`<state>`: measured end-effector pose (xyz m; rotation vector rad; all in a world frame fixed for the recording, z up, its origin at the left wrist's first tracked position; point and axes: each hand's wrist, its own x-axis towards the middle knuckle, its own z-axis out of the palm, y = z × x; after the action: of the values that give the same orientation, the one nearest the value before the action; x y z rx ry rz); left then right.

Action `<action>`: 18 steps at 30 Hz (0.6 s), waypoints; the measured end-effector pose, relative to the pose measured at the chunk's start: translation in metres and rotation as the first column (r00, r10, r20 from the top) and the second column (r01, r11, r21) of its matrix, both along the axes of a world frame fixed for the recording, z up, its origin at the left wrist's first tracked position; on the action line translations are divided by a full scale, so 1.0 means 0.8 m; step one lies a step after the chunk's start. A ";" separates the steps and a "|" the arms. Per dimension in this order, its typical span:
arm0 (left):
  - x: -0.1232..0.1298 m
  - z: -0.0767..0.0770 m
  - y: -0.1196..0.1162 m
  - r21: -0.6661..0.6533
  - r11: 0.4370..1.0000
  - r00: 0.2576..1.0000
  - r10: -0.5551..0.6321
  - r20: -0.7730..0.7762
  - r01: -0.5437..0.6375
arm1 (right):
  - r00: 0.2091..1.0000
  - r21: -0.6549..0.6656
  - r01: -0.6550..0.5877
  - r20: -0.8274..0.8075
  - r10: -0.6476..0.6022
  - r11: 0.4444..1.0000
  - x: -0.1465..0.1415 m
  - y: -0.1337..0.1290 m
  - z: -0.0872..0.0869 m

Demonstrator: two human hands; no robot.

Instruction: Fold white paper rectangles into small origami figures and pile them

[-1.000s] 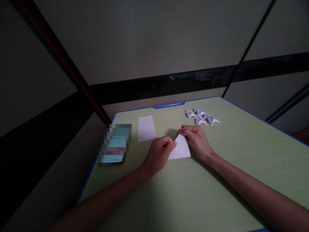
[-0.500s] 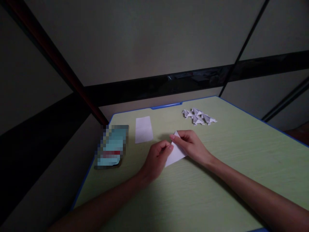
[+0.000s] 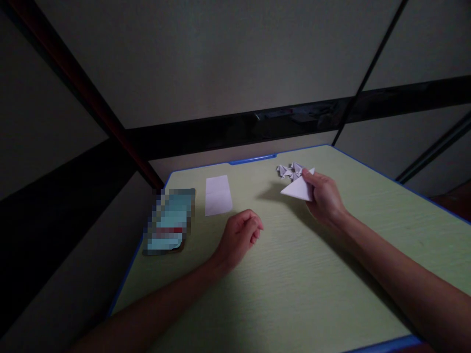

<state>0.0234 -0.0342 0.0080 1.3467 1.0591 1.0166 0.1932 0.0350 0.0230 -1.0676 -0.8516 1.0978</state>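
My right hand [image 3: 326, 196] pinches a white folded paper [image 3: 299, 189], a triangle whose point faces left. Thumb on top, it holds the paper raised over the right side of the table. Behind the paper lie small white origami figures [image 3: 283, 171], partly covered by the paper and fingers. My left hand [image 3: 243, 235] rests near the middle of the table, its fingers curled in with nothing seen in them. Beyond it and to the left, a flat white paper sheet [image 3: 218, 195] with a faint crease lies on the table.
The pale green table [image 3: 279, 294] has a blue edge and a blue strip [image 3: 253, 159] at its back. At the left lies a phone-like device [image 3: 171, 220], its screen blurred out. Panelled doors [image 3: 235, 63] with a dark band stand behind the table.
My left hand has let go of the folded paper and stays near its place. My right hand has carried the paper right and away from me, turning it, up to the origami figures.
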 end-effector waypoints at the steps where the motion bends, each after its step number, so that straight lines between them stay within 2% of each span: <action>1: -0.001 0.001 0.002 -0.006 1.000 0.999 0.028 0.022 -0.028 | 0.999 -0.008 -0.040 0.019 0.040 0.999 -0.008 -0.006 -0.003; 3: -0.002 0.001 0.007 0.001 0.999 0.999 0.050 0.011 -0.050 | 0.964 -0.024 -0.218 0.150 0.219 0.976 -0.027 -0.023 -0.008; 6: -0.003 0.000 0.011 0.068 0.998 0.993 0.008 -0.122 0.000 | 0.861 -0.020 -0.432 0.287 0.419 0.902 -0.051 -0.046 -0.013; 8: -0.004 -0.001 0.011 0.111 0.993 0.982 -0.013 -0.187 0.034 | 0.827 -0.012 -0.474 0.338 0.450 0.881 -0.057 -0.054 -0.014; 12: -0.004 -0.001 0.008 0.089 0.994 0.987 -0.049 -0.152 0.063 | 0.881 0.011 -0.397 0.286 0.378 0.918 -0.046 -0.041 -0.014; 16: -0.003 0.000 0.002 0.049 0.996 0.988 -0.069 -0.138 0.076 | 0.992 0.074 -0.099 0.082 0.093 0.992 -0.018 -0.014 -0.008; 17: -0.002 -0.001 0.001 0.052 0.996 0.989 -0.060 -0.136 0.067 | 0.997 0.083 -0.064 0.051 0.060 0.994 -0.013 -0.011 -0.006; 18: -0.002 -0.002 0.001 0.061 0.997 0.990 -0.041 -0.134 0.049 | 0.996 0.076 -0.084 0.051 0.080 0.994 -0.011 -0.010 -0.004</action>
<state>0.0218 -0.0335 0.0064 1.5014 1.0975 0.9448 0.1847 0.0267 0.0201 -1.0044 -0.9760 1.1020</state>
